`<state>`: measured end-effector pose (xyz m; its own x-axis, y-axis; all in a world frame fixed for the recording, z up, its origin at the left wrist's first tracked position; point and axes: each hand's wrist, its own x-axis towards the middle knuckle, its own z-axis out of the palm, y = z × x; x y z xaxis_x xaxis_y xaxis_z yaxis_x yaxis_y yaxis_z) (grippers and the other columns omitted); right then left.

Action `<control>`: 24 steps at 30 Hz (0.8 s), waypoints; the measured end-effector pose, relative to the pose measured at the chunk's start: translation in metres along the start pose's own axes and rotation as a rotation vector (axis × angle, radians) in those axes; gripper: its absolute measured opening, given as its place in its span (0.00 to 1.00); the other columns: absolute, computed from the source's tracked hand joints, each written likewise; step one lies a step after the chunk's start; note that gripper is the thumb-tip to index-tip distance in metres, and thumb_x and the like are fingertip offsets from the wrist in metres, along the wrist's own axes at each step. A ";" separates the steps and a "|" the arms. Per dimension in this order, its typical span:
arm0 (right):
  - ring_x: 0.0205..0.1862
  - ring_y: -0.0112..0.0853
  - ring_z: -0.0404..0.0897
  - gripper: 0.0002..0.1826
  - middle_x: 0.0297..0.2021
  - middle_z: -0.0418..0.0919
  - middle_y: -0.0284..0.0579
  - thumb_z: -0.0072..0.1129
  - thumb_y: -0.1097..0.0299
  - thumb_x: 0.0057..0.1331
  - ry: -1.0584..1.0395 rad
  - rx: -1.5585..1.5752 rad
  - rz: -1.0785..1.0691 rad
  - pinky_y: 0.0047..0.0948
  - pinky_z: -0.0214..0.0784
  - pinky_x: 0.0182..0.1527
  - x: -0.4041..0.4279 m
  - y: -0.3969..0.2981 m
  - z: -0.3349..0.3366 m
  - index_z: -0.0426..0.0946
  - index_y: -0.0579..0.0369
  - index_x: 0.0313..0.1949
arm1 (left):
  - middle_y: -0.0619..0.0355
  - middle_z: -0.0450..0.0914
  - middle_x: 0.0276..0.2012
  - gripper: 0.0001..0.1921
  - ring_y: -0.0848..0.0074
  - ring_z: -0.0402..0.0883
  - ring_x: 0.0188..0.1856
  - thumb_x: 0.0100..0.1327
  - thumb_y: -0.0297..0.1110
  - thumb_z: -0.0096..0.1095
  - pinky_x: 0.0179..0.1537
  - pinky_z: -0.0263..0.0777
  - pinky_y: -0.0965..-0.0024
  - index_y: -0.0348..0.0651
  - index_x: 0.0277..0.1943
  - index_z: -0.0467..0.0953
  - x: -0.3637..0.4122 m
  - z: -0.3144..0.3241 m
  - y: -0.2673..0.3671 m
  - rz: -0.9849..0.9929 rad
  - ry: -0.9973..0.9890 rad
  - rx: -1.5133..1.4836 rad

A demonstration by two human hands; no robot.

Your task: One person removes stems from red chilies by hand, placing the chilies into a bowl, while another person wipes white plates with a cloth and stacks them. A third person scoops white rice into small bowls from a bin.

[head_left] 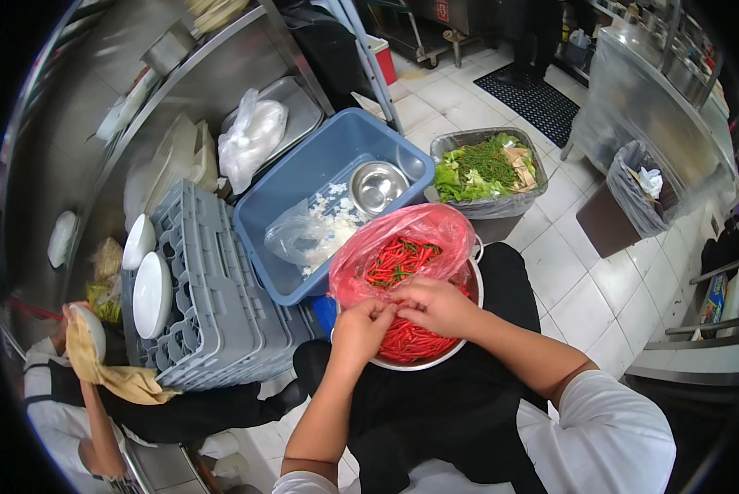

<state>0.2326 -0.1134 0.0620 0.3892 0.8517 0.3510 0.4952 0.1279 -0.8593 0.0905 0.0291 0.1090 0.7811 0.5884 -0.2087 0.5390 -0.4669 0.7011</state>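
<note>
My left hand [364,324] and my right hand [436,307] meet fingertip to fingertip above a round metal pot [479,290] on my lap. Their thumbs and fingers are pinched together; whatever lies between them is too small or hidden to make out. Below the hands, the pot holds many stemless-looking red chili peppers [416,341]. A pink plastic bag [447,222] rests open over the pot's far side, with red chilies with green stems [400,262] inside. My forearms hide part of the pot's rim.
Beyond the pot stands a blue plastic tub [338,139] with a steel bowl [379,188] and white scraps. A lined bin [487,210] holds green stems and leaves. Stacked grey dish racks [221,278] stand left, near a co-worker's hand [73,312] holding a white bowl and cloth.
</note>
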 end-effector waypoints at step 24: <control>0.44 0.49 0.83 0.08 0.37 0.82 0.51 0.67 0.66 0.63 -0.379 -0.333 0.191 0.47 0.75 0.47 -0.039 0.051 0.036 0.80 0.54 0.38 | 0.50 0.85 0.34 0.10 0.59 0.86 0.38 0.63 0.35 0.73 0.43 0.79 0.58 0.38 0.41 0.84 -0.050 0.055 -0.081 -0.028 0.102 0.014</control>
<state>0.2145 -0.1213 -0.0090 0.2193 0.9756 -0.0122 0.6865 -0.1632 -0.7085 0.0252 0.0008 0.0252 0.7297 0.6655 -0.1569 0.5652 -0.4580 0.6861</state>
